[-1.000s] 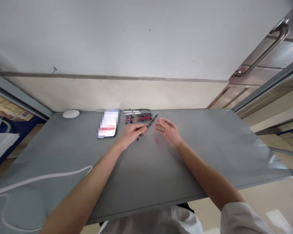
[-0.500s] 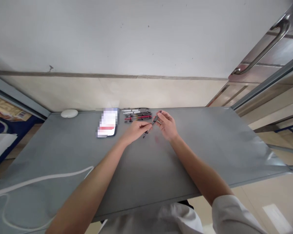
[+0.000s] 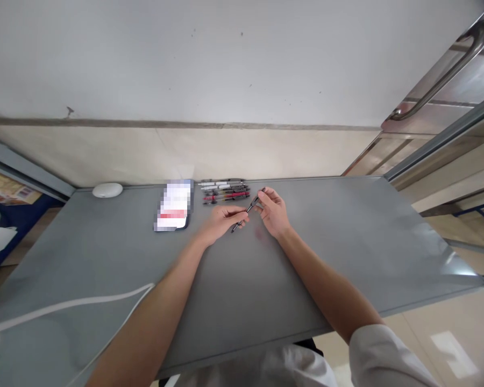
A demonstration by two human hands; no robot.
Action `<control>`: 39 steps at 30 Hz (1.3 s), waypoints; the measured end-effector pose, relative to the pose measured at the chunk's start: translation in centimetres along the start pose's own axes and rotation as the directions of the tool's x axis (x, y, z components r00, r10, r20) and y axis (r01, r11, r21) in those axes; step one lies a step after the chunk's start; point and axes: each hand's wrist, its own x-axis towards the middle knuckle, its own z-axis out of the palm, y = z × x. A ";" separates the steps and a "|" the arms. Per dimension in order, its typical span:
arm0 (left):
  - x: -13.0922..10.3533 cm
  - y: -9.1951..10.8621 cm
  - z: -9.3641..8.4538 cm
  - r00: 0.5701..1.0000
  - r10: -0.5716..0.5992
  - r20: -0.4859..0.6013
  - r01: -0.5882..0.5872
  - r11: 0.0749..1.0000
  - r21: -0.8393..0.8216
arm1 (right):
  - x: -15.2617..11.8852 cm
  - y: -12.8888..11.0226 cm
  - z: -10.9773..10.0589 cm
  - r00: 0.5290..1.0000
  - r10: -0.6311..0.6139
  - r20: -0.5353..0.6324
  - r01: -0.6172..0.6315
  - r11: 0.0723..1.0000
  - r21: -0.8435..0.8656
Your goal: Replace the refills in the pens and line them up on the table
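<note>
A dark pen [image 3: 250, 207] slants between my two hands, above the grey table [image 3: 331, 242]. My left hand [image 3: 222, 221] pinches its lower part, and the dark tip sticks out below the fingers. At the upper end, the fingers of my right hand [image 3: 273, 209] are closed on the same pen. Just beyond my hands, several pens [image 3: 226, 188] lie side by side in a row, some white or grey, some black, one with red. The fingers hide parts of the held pen.
A phone [image 3: 172, 207] with a lit, blurred screen lies left of the pens. Farther left is a white rounded object [image 3: 107, 190] by the wall [image 3: 177, 150]. A white cable [image 3: 76, 305] runs over the table under my left forearm. A metal handle [image 3: 443, 80] is at the right.
Both hands have shifted slightly down and toward me with the pen still between them. The camera view has moved a little.
</note>
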 end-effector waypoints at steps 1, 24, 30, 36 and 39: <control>0.0 0.0 -0.1 1.000 0.006 0.021 -0.006 1.000 -0.006 | 0.0 0.0 0.0 1.000 0.000 0.006 0.000 1.000 -0.006; -0.1 -0.3 0.1 1.000 0.015 0.024 -0.014 0.999 -0.030 | -0.1 0.3 0.6 0.998 -0.057 -0.003 0.056 0.995 -0.088; -0.1 0.0 -0.1 0.999 0.019 0.051 -0.017 0.999 -0.043 | -0.1 0.4 0.9 0.997 -0.071 -0.007 0.070 0.993 -0.095; -0.2 0.3 -0.4 0.992 0.016 0.123 -0.015 1.000 -0.009 | -0.2 0.5 0.7 0.998 -0.056 0.005 0.056 0.992 -0.112; -0.2 0.2 -0.4 0.993 0.017 0.117 -0.017 1.000 0.004 | -0.4 0.5 0.6 0.998 -0.058 0.006 0.059 0.993 -0.101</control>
